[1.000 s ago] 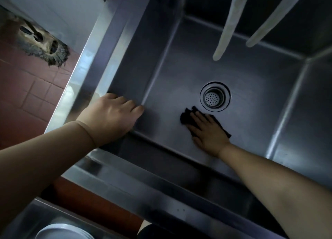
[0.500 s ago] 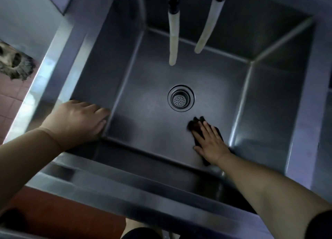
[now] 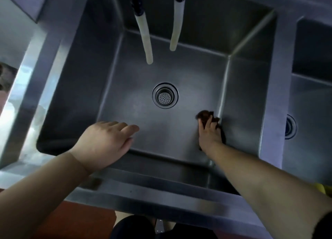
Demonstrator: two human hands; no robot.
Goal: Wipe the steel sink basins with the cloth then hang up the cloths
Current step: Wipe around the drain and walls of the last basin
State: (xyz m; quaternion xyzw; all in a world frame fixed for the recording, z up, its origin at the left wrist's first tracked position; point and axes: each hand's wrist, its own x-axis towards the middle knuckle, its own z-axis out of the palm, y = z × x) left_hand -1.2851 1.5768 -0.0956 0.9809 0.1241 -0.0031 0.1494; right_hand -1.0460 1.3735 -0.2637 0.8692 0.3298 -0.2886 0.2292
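A deep steel sink basin fills the view, with a round drain strainer in the middle of its floor. My right hand presses a dark cloth flat against the basin floor at the near right corner, fingers straight and spread. The cloth shows beyond and to the right of my fingers. My left hand hovers over the near left part of the basin with fingers relaxed and holds nothing.
Two pale hoses hang from taps over the back of the basin. A second basin with its own drain lies to the right past a steel divider. Red floor tiles show below the front rim.
My right hand slid the cloth rightward from beside the drain to the right wall. My left hand came off the left rim and now hovers over the basin. The view shifted right.
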